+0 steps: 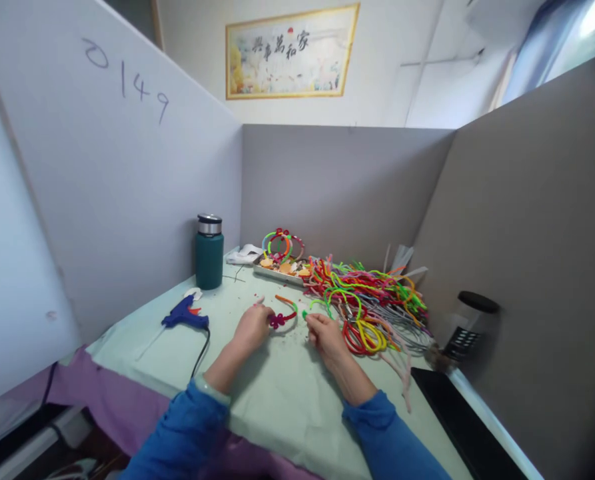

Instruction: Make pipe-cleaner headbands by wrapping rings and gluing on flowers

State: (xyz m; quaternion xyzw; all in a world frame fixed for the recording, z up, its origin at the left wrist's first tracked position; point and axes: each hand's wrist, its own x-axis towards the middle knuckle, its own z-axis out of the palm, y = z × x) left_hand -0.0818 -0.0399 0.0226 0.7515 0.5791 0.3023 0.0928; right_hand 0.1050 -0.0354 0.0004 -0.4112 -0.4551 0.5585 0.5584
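Observation:
My left hand (pixel 254 327) pinches one end of a curved band (pixel 294 310) wrapped in coloured pipe cleaner. Orange, green and red stretches run along the band, and a magenta looped ornament (pixel 278 321) sits beside my left fingertips. Between the fingers of my right hand (pixel 327 338) is a small green fuzzy piece (pixel 304 314), held a short way right of the band and apart from it. Just beyond the right hand lies a heap of loose pipe cleaners (pixel 372 293) in many colours, with red and yellow loops (pixel 370 337) at its near edge.
A blue glue gun (pixel 186 313) with a black cord lies at left, before a green bottle (pixel 210 257). Finished-looking hoops (pixel 282 245) stand on a metal tray (pixel 279 275) at the back. A black-lidded jar (pixel 470 327) and a black slab (pixel 462 413) are at right. Grey panels (pixel 344 187) enclose the table.

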